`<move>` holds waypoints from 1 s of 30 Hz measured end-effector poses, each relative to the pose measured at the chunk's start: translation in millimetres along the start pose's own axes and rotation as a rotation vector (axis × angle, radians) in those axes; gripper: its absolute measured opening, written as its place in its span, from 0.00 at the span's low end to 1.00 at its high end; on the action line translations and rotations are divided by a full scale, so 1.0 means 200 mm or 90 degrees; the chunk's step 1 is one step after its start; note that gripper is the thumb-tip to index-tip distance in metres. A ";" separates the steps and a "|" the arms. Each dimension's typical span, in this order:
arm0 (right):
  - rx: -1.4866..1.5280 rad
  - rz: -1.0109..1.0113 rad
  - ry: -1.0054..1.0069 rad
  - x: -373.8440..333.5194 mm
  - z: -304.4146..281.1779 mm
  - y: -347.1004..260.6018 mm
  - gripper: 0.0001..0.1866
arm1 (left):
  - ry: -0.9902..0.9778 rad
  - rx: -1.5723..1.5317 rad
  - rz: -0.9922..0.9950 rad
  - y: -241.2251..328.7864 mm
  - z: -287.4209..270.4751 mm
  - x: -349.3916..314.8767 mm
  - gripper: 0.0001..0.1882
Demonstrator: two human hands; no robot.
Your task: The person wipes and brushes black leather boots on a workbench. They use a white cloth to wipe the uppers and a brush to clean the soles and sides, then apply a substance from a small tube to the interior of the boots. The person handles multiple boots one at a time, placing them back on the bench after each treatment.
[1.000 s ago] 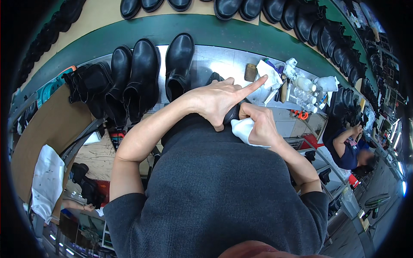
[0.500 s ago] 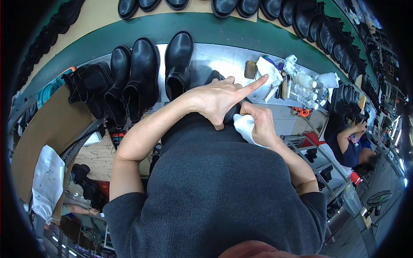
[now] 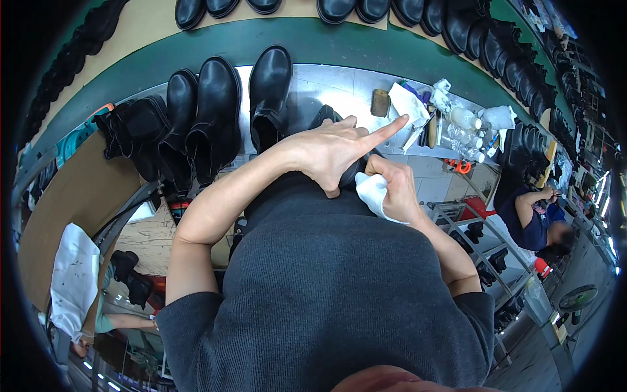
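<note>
A black leather boot [image 3: 354,171] lies in front of my body, mostly covered by my hands. My left hand [image 3: 330,151] is across it, thumb down on the near side and index finger stretched to the right; its other fingers curl around the boot, partly hidden. In my closed right hand [image 3: 398,189] is a white cloth [image 3: 372,192], held close against the boot's right side. Left of the boot, a single black boot [image 3: 271,81] and a pair of black boots [image 3: 219,88] stand on the metal bench top [image 3: 320,81].
Right of my hands are a brown block [image 3: 380,102], white paper [image 3: 408,101], clear bottles [image 3: 462,117] and orange-handled scissors [image 3: 462,166]. Beyond the green strip [image 3: 346,49] stand many black boots [image 3: 467,32]. A co-worker [image 3: 532,215] sits at the far right. A cardboard sheet [image 3: 78,189] curves at left.
My hands, the boot and the cloth have barely moved. At lower left another person's arm has shifted slightly, and the co-worker at right has moved their hands a little.
</note>
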State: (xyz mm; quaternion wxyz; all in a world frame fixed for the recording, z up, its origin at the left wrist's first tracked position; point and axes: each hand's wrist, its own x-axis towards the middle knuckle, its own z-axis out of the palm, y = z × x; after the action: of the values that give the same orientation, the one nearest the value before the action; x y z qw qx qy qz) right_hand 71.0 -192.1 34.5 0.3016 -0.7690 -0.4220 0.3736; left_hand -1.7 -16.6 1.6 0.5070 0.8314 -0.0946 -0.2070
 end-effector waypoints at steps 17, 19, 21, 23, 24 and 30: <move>0.147 0.088 -0.065 0.02 -0.03 0.05 0.06 | -0.013 0.001 -0.002 0.01 -0.01 0.00 0.73; 0.076 0.054 -0.072 0.02 -0.04 0.01 0.07 | -0.016 0.003 -0.011 0.01 0.00 0.00 0.73; 0.136 0.100 -0.068 0.03 -0.04 0.01 0.08 | -0.021 0.005 -0.015 0.02 0.00 0.00 0.74; 0.202 0.140 -0.049 0.03 -0.02 0.05 0.08 | -0.028 0.006 -0.015 0.02 -0.01 0.00 0.74; 0.246 0.153 -0.037 0.04 -0.01 0.10 0.09 | -0.024 0.008 -0.010 0.02 -0.01 0.00 0.74; 0.272 0.176 -0.131 0.05 -0.04 0.14 0.08 | -0.041 0.017 -0.013 0.02 0.00 0.01 0.74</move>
State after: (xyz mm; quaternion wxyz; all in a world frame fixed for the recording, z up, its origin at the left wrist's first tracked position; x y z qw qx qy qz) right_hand 93.0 -197.7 14.0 0.3591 -0.6961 -0.2531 0.5679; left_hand 0.0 -18.9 5.9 0.4900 0.8322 -0.1048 -0.2375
